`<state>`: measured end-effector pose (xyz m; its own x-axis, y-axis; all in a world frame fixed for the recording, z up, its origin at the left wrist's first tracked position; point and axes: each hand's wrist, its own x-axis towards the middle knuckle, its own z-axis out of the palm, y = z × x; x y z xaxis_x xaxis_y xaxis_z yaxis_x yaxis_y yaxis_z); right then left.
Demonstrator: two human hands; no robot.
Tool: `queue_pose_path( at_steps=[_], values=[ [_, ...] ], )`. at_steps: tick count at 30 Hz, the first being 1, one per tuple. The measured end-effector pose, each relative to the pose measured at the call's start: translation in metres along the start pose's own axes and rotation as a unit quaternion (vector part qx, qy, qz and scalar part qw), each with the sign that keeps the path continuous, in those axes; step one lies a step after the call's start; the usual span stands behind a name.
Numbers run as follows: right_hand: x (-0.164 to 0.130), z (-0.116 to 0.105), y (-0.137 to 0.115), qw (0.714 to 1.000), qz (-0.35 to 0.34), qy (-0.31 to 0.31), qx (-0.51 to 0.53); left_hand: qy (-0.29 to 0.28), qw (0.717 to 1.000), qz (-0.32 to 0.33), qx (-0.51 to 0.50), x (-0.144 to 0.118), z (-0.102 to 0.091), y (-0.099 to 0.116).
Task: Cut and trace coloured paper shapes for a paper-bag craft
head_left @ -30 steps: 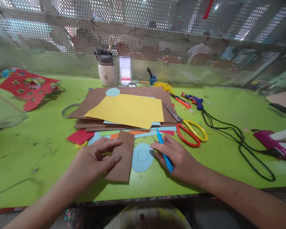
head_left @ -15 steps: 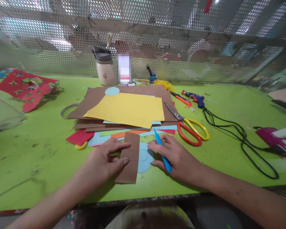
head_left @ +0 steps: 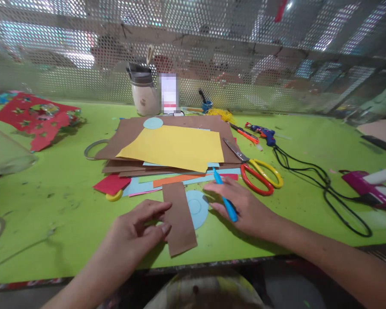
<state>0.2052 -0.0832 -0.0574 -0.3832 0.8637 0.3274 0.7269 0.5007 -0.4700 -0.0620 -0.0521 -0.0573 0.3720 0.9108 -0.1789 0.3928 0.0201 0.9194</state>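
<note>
Brown card strip (head_left: 179,219) lies flat on the green table (head_left: 51,206), near the front edge, long axis running away from the person and tilted slightly. Its right edge overlaps the left part of a light blue paper disc (head_left: 197,208), which carries a smaller circle marked near its middle.

Left hand (head_left: 137,229): fingers spread loosely, fingertips (head_left: 165,227) resting on the strip's left edge. Not a closed grip; it pins the card, it does not lift it.

Right hand (head_left: 241,206): grip closed on a blue pen (head_left: 225,199), tip pointing up and away from the paper. Free fingertips touch the table just beside the disc's right edge.

Just behind: stack of coloured paper, yellow sheet (head_left: 175,148) on top of brown sheets. Red-and-yellow scissors (head_left: 260,174) to the right of the stack, near the right hand. Glue gun (head_left: 263,134) with black cord further back right.

Judgement on handling:
- Strip is light and stiff; it will slide on the smooth table if pressed at one edge only. Flat fingers across its width should hold it better.
- Keep the left fingertips back from any edge the pen runs along.
- Disc is thin and loose; it may shift under the strip, so hold both down together.
- Pen must be turned tip-down before it can mark.
</note>
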Motion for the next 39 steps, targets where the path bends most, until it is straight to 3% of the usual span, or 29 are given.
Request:
queue_pose_path(
  at_steps=[8,19,39],
  values=[
    [-0.007,0.006,-0.005,1.0,-0.006,-0.016,-0.018,-0.026,0.999,-0.012,-0.043,0.011,0.004,0.007],
    [-0.006,0.008,-0.003,1.0,-0.016,-0.021,-0.014,-0.018,0.982,0.066,0.178,0.017,0.002,0.011],
    [0.004,0.007,-0.011,0.996,-0.07,-0.047,-0.013,0.0,0.936,0.164,0.31,0.009,0.013,0.014]
  ],
)
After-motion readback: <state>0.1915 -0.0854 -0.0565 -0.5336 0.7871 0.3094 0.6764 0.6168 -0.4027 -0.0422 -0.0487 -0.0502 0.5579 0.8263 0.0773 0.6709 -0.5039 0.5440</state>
